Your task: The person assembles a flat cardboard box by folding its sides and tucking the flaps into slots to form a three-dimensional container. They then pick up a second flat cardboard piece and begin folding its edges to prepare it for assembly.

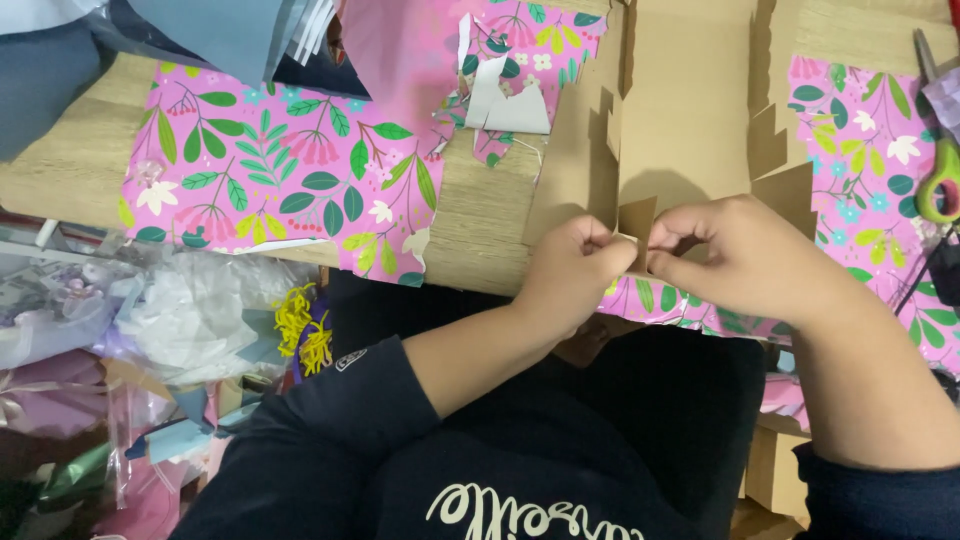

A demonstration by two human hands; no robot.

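Both hands, left hand (572, 268) and right hand (738, 258), hide the cardboard flap's (636, 218) lower edge.

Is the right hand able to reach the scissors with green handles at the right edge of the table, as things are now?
Probably yes. The scissors lie uncovered on the floral paper, to the right of the right hand, with nothing between them. But that hand is pinching the brown cardboard and would need to release it first.

The wrapping paper (290, 150) on the left is bright pink with green leaves and little white and pink flowers — the sheet on the right (870, 150) matches. The cardboard (680, 110) between them is plain brown. The scissors (938, 185) far right have green handles.
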